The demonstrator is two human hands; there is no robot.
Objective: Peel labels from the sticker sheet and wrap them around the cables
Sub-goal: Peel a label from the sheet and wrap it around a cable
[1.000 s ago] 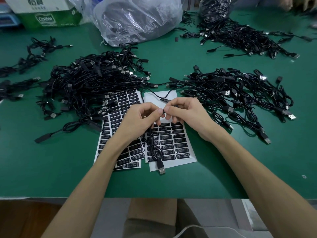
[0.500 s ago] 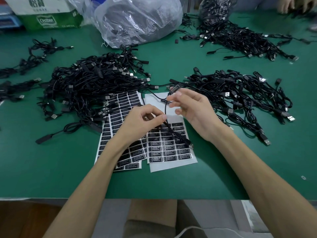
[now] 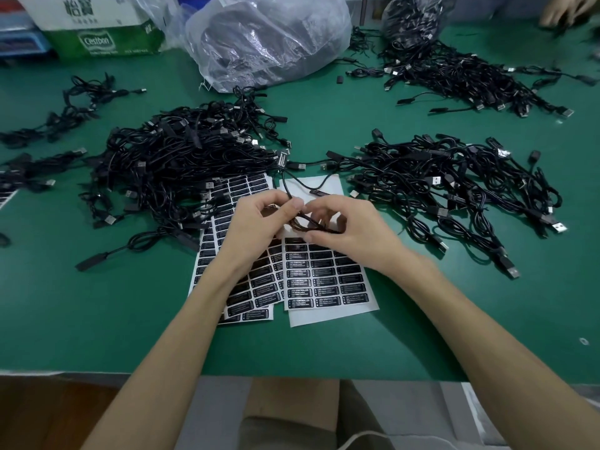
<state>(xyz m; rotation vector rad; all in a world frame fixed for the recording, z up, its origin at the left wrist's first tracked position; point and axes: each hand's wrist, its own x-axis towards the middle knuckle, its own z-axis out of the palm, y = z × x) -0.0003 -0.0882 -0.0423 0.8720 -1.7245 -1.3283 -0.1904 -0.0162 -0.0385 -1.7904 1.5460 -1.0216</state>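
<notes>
Two white sticker sheets with black labels lie on the green table: the right sheet (image 3: 328, 280) and the left sheet (image 3: 240, 196), partly under my arms. My left hand (image 3: 256, 225) and my right hand (image 3: 354, 232) meet above the sheets. Both pinch one thin black cable (image 3: 308, 222) between fingertips. The cable runs up from my left fingers toward the pile behind. A big heap of black USB cables (image 3: 181, 164) lies at the left, another heap (image 3: 448, 186) at the right.
A clear plastic bag (image 3: 269, 37) of dark cables stands at the back, with a green and white carton (image 3: 97, 30) to its left. A third cable heap (image 3: 454, 73) lies far right, where another person's hand (image 3: 565, 11) works. The table's near edge (image 3: 292, 375) runs below my forearms.
My right hand came down and left to meet my left hand. The cable that hung over the right sheet is now gathered between both hands' fingertips.
</notes>
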